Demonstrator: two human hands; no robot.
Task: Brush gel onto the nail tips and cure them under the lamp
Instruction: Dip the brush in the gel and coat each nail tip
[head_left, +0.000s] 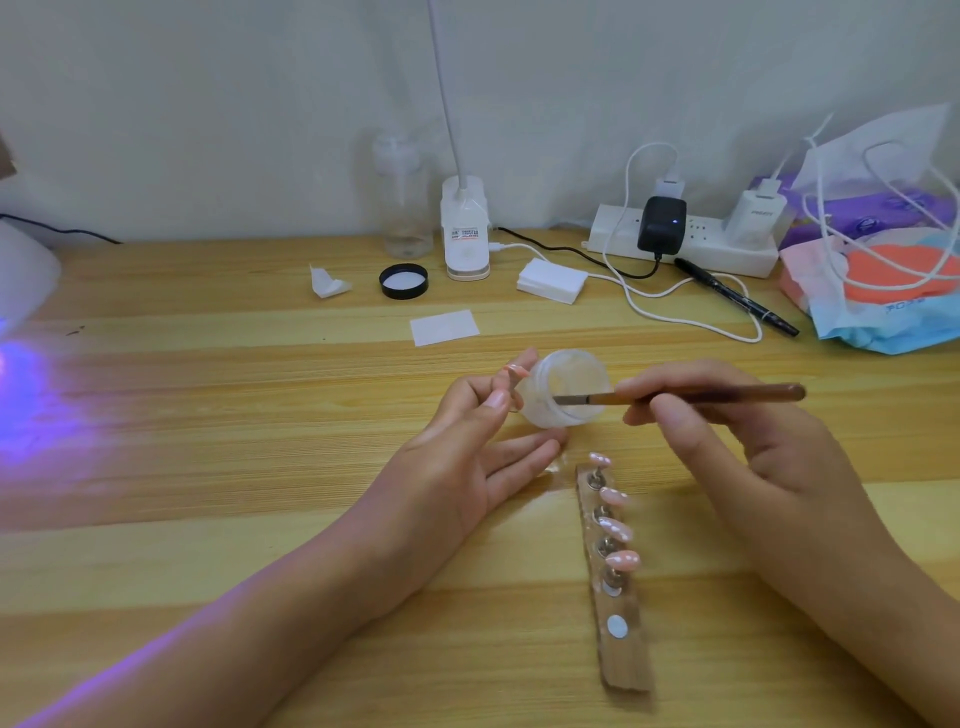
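The head camera looks down on the left hand (478, 441), which lies palm up on the wooden table (208, 519). Its thumb and forefinger pinch one pink nail tip (515, 371) on its little stand, and the other fingers stretch out flat. Just beside those fingers one frosted jar (563, 387) lies tipped, its mouth toward the right hand (737, 447) (whether the left hand steadies it I cannot tell). The right hand grips one brown brush (691, 396) like a pen, the bristle end inside the jar's mouth.

Nearer the person, between the two wrists, one long holder strip (626, 660) carries four more nail tips (618, 530) in a row on stands, plus one bare round disc (616, 626). At the far left edge the white curing lamp (23, 270) throws a purple glow over the wood.

Along the back are one black lid (403, 281), one clear bottle (402, 208), one stack of wipes (551, 280) and one loose wipe (444, 327). There are also one power strip (680, 249) with three plugs in it and one black pen (735, 304).
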